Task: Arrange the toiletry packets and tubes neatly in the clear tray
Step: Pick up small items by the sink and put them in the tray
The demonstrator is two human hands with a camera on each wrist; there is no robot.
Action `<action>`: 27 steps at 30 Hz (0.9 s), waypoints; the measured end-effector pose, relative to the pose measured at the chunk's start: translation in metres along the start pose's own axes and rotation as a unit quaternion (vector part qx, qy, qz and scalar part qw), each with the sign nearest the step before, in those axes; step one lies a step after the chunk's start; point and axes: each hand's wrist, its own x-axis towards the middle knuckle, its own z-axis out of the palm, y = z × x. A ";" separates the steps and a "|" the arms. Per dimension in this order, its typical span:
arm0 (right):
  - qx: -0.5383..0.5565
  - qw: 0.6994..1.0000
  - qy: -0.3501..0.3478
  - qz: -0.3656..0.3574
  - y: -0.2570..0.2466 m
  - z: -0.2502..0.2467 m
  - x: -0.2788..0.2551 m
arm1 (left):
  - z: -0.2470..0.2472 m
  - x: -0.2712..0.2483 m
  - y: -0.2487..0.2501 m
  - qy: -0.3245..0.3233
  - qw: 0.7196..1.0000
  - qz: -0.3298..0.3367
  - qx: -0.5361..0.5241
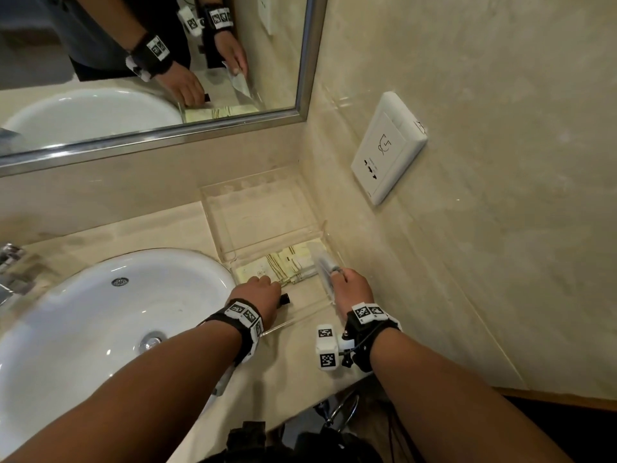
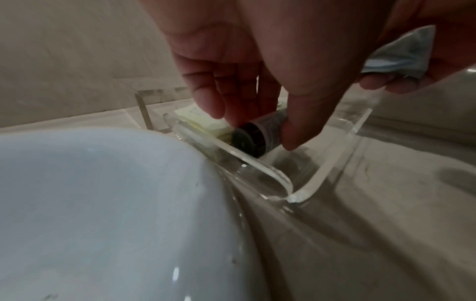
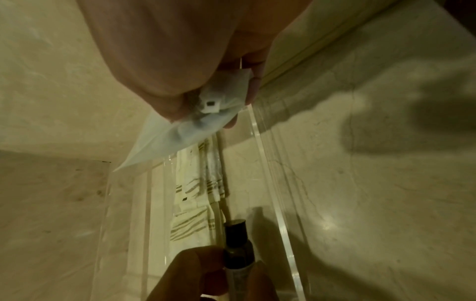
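Two hands over the clear tray (image 1: 263, 208) in the counter corner. Left to right: white sink (image 1: 100, 312); left hand (image 1: 258, 290) pinching a black-capped tube (image 2: 253, 135) between thumb and fingers, low inside the tray's near end; pale yellow packets (image 1: 287, 267) flat on the tray floor; right hand (image 1: 352, 289) gripping a translucent white packet (image 3: 180, 132), held above the tray's right wall. Wall socket (image 1: 387, 148) further right.
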 end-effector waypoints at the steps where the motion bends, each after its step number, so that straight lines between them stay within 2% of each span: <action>1: 0.002 1.000 -0.001 0.003 0.000 0.000 0.002 | 0.000 0.001 0.000 -0.005 1.000 0.003 0.004; 14: 0.006 0.999 0.017 0.032 -0.001 0.007 0.018 | 0.002 0.011 -0.013 -0.024 0.999 0.021 -0.003; 18: -0.011 0.999 0.022 0.031 -0.005 0.010 0.022 | 0.000 0.017 -0.017 0.036 0.998 0.033 -0.039; 22: -0.028 0.998 0.030 0.037 -0.002 0.014 0.022 | -0.016 0.033 -0.010 0.112 0.987 0.096 -0.070; 24: -0.027 0.998 0.038 0.032 -0.001 0.015 0.022 | -0.029 0.044 0.001 0.107 0.981 0.110 -0.122; 27: -0.007 0.999 0.045 0.012 0.000 0.016 0.019 | -0.047 0.054 0.019 0.080 0.957 0.047 -0.273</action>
